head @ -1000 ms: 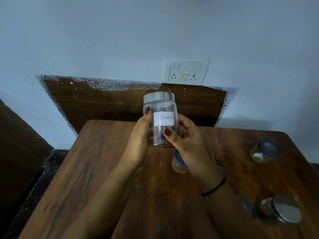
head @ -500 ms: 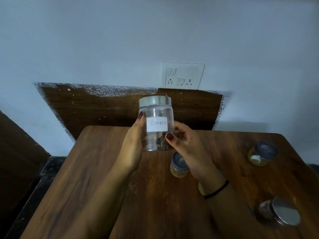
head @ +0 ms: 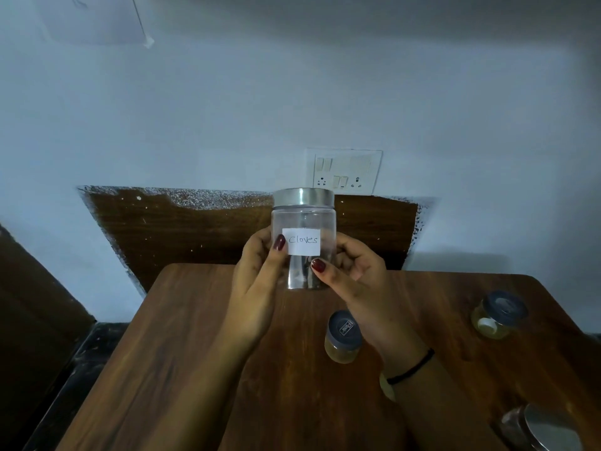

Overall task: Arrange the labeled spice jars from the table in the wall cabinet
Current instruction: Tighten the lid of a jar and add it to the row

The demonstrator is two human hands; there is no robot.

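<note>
Head view counted five jars. Nearest, a steel-lidded jar (head: 541, 431) was cut off at the lower right corner, and a pale jar (head: 387, 387) showed only a sliver behind the right wrist. One dark-lidded jar (head: 343, 336) stood mid-table, a second dark-lidded jar (head: 499, 315) near the right edge. Left hand (head: 257, 288) and right hand (head: 357, 288) both gripped the clear cloves jar (head: 304, 222) upright above the table (head: 195, 353) at its far edge, well apart from the others.

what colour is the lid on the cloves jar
Silver, a shiny metal lid on the cloves jar; the head view shows it.
</note>
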